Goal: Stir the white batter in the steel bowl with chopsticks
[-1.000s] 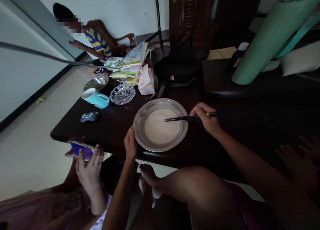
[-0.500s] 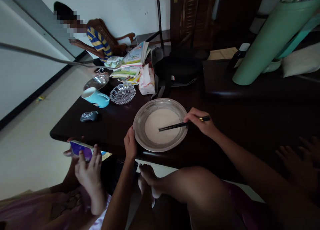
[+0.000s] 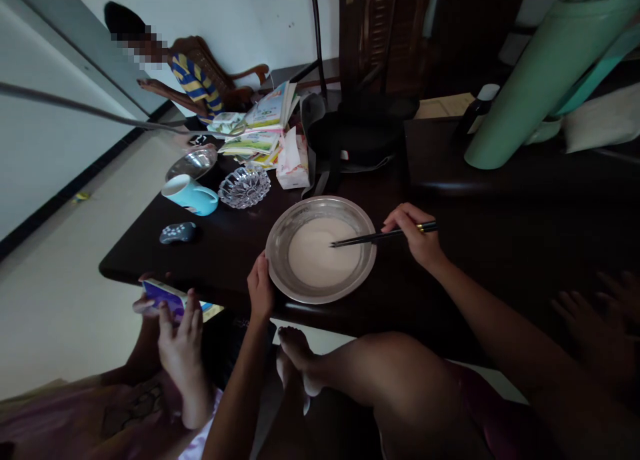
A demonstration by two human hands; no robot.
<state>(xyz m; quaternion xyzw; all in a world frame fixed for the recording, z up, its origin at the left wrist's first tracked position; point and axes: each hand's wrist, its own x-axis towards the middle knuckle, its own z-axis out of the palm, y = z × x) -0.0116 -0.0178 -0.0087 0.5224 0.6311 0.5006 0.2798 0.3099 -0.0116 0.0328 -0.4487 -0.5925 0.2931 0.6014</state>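
A wide metal bowl (image 3: 281, 237) of pale batter stands near the front edge of a dark wooden table (image 3: 225, 243). My left hand (image 3: 261, 289) grips the bowl's near left rim, fingers closed on it. My right hand (image 3: 416, 235) is closed on a pair of dark chopsticks (image 3: 373, 236), whose tips dip into the batter right of centre.
Behind the bowl are a glass dish (image 3: 245, 186), a blue mug (image 3: 189, 195), a small metal bowl (image 3: 193, 163), books (image 3: 260, 123), a tissue pack (image 3: 293, 161) and a remote (image 3: 178, 232). A person at lower left holds a phone (image 3: 167, 299). Another person's hand (image 3: 597, 327) rests at right. A green cylinder (image 3: 540, 73) lies behind.
The chopstick tips swept left and toward me through the batter, then back to the right. My left hand has stayed on the rim.
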